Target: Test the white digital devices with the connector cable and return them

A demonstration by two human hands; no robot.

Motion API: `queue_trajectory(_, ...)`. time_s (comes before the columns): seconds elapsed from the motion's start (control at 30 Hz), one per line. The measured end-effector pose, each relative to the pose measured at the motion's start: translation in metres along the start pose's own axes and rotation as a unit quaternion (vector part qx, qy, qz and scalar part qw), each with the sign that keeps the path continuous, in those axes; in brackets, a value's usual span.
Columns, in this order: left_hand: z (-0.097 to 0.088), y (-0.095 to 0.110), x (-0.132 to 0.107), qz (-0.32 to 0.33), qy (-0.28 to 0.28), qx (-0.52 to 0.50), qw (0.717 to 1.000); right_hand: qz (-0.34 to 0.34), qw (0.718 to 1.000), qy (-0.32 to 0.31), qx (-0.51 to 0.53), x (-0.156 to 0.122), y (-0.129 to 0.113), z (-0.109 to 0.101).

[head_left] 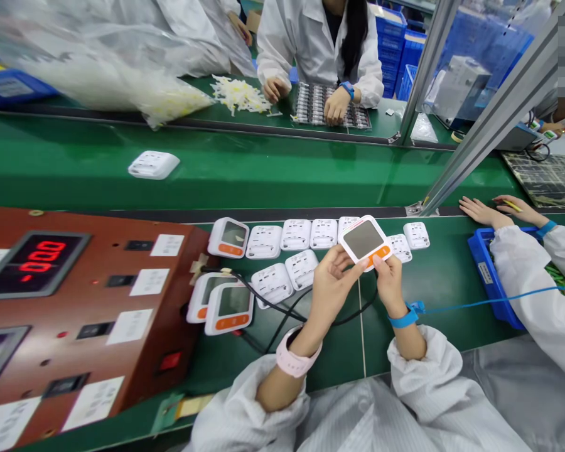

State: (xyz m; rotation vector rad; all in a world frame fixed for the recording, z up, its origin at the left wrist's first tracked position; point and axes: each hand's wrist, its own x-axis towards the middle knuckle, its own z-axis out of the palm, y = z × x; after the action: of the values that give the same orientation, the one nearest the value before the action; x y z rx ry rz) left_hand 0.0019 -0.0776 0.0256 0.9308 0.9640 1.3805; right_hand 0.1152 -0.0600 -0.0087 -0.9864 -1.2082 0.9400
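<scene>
Both my hands hold up one white device (365,241) with a grey screen and an orange button strip, face up above the green bench. My left hand (330,284) grips its near left edge, thumb and fingers closed on it. My right hand (388,280) pinches its near right corner by the orange strip. A pink band is on my left wrist and a blue strap with a blue cord on my right. Under the device lie rows of similar white units (295,234), most face down, and two face-up units (228,306) to the left with black cables.
A brown test box (75,314) with a red "000" display fills the left. A lone white unit (153,164) lies on the green conveyor. A neighbour's sleeves and hands (487,212) reach over a blue bin (492,279) at right. A person across works at a tray (332,107).
</scene>
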Motion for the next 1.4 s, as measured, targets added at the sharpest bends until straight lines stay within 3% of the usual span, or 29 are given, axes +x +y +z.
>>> queue_trajectory(0.37, 0.006, 0.002, -0.002, 0.0, 0.026, 0.016, 1.0, 0.052, 0.999, 0.009, -0.004, -0.001, 0.002, 0.0)
queue_trajectory(0.8, 0.006, 0.003, -0.002, -0.005, 0.024, 0.021, 1.0, 0.065, 0.997, 0.002, -0.049, -0.002, 0.007, -0.005)
queue_trajectory(0.93, 0.004, -0.001, -0.002, -0.006, 0.011, 0.018, 1.0, 0.02, 0.998, 0.003, -0.063, -0.003, 0.002, -0.006)
queue_trajectory(1.07, 0.0, -0.004, 0.001, 0.019, 0.01, -0.01, 1.0, -0.089, 0.981, 0.023, -0.172, -0.004, -0.008, -0.006)
queue_trajectory(1.17, -0.005, -0.005, 0.006, 0.011, -0.004, -0.014, 1.0, -0.137, 0.966, -0.035, -0.216, -0.006, -0.007, -0.004)
queue_trajectory(1.3, -0.011, -0.013, 0.011, 0.017, 0.059, 0.087, 0.994, -0.098, 0.963, -0.153, -0.2, -0.01, 0.006, -0.002)
queue_trajectory(1.33, -0.012, -0.014, 0.012, 0.029, 0.075, 0.104, 0.991, -0.086, 0.963, -0.153, -0.204, -0.01, 0.01, -0.003)
queue_trajectory(1.4, -0.015, -0.015, 0.017, 0.066, 0.104, 0.126, 0.984, -0.064, 0.968, -0.096, -0.221, -0.008, 0.017, -0.008)
